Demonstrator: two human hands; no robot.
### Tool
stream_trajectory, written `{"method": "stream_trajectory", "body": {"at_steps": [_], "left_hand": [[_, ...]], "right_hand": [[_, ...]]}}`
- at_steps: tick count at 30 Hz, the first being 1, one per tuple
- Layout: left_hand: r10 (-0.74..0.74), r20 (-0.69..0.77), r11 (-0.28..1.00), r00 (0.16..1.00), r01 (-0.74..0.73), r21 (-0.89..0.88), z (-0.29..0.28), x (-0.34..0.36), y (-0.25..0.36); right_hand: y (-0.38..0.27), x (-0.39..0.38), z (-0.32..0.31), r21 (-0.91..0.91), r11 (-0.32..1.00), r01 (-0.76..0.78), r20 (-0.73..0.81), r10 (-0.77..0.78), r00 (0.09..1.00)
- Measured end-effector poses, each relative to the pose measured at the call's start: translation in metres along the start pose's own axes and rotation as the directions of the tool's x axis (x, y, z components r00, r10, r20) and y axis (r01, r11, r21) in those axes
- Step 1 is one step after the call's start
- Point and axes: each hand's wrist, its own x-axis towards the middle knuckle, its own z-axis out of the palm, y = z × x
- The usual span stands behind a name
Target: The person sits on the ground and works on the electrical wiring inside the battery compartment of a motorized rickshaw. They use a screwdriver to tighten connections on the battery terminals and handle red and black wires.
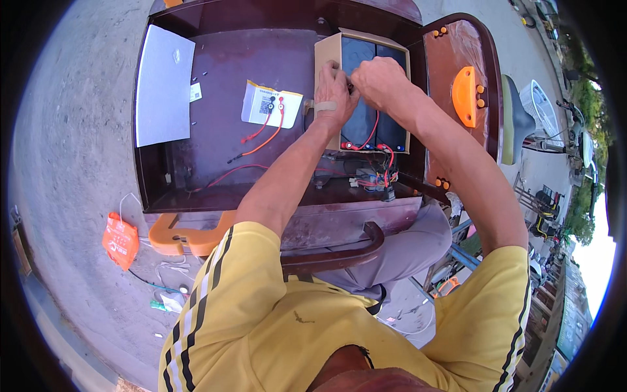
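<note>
A cardboard box (328, 47) holds two dark rectangular blocks (392, 59), with red wires at their near end. My left hand (332, 98), a tan band across its back, rests at the box's left side, fingers bent and close together. My right hand (380, 80) is closed beside it at the same spot; whatever both grip is small, dark and mostly hidden. Below the box sits a tangle of wires and connectors (373, 179). To the left, short red leads (279, 123) with ring terminals lie on a white-and-yellow packet (253, 98).
The box stands in an open maroon compartment (222, 59) with a white sheet (163, 85). Its right panel (436, 85) carries an orange fitting (465, 98). An orange plastic part (183, 236) and bag (119, 242) lie below left; a seat (513, 117) and vehicles are at right.
</note>
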Motion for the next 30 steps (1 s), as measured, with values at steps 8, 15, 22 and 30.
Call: {"method": "stream_trajectory", "body": {"at_steps": [8,15,22,30], "left_hand": [[-0.013,-0.036,0.999,0.999,0.012,-0.050,-0.004,-0.001,0.009],[0.011,-0.047,0.998,0.999,-0.013,-0.056,-0.002,-0.003,0.003],[0.012,-0.029,0.999,1.000,-0.013,-0.042,-0.006,-0.004,0.006],[0.122,0.120,0.983,0.985,-0.137,0.126,-0.001,0.005,-0.006]], "right_hand": [[-0.004,-0.004,0.004,0.091,0.983,-0.159,-0.060,0.165,0.984],[-0.010,-0.008,0.008,0.201,0.938,-0.281,-0.119,0.308,0.944],[-0.014,-0.006,0.010,0.272,0.892,-0.362,-0.109,0.402,0.909],[-0.005,-0.003,-0.005,0.377,0.778,-0.503,0.058,0.522,0.851]]}}
